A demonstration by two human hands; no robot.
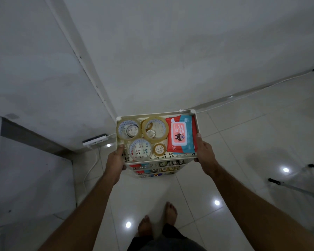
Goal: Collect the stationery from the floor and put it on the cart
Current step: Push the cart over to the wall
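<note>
**Both hands on the cart, tape rolls riding on top**

Here we are, looking straight down on the white cart (pixel 157 116), and the left hand (pixel 116 159) has the near left corner of its top tray: thumb hooked over the rim, fingers curled under the edge. Across the way the right hand (pixel 205 151) clamps the right rim, thumb lying flat along the top, pointing away, fingers wrapped below out of sight.

Between the two thumbs sits the stationery. Just past the left thumb tip, a big clear tape roll (pixel 128 130) with a small dark roll inside it. Beside that, toward the middle, a second large roll (pixel 156 129) ringing a tiny one. Right next to the left thumb, close on its inner side, a wide clear roll (pixel 140 149), and beside that a small amber roll (pixel 159 149). Hard against the right thumb lies the pink-and-blue wet wipes pack (pixel 182 135), flat, filling the tray's right end.

Below the fingers, the lower shelves (pixel 158 168) show more small rolls and coloured packs, though it's too dim and cramped there to name them properly.

Both arms reach forward, nearly straight, wrists level with the tray. Bare feet (pixel 157 221) stand on glossy white tiles (pixel 234 138); a white cable (pixel 91 165) trails down the wall to the left.
</note>
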